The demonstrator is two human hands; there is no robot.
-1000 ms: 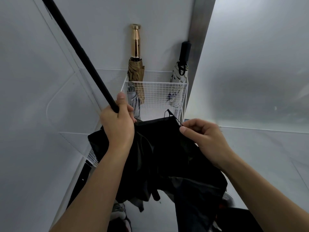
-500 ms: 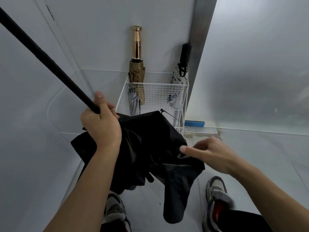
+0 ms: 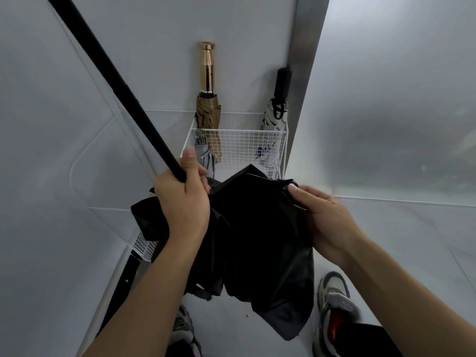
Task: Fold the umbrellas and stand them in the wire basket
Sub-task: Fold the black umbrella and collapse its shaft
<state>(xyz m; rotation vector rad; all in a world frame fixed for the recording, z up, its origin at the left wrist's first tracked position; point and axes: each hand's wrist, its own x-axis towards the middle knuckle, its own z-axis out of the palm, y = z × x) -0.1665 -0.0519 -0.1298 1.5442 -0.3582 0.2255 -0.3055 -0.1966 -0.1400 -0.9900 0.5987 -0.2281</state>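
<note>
I hold a black umbrella [image 3: 252, 228] in front of me, its loose canopy hanging down in folds. My left hand [image 3: 184, 199] is shut around its long black shaft, which runs up to the top left. My right hand [image 3: 319, 217] pinches the canopy's edge on the right. Beyond it stands the white wire basket [image 3: 242, 143] in the corner. A gold-handled tan umbrella [image 3: 207, 104], a white patterned umbrella with a black handle [image 3: 274, 122] and a small grey folded umbrella [image 3: 203, 155] stand in it.
White walls close in on the left, back and right, with a grey metal strip [image 3: 301, 55] in the corner. A second piece of white wire mesh [image 3: 143, 246] lies low at the left. My shoes [image 3: 334, 292] stand on the pale floor below.
The shaft has swung more upright again. My right hand moved up and took hold of the canopy's edge after reaching toward it with open fingers. The canopy sits higher and more gathered.
</note>
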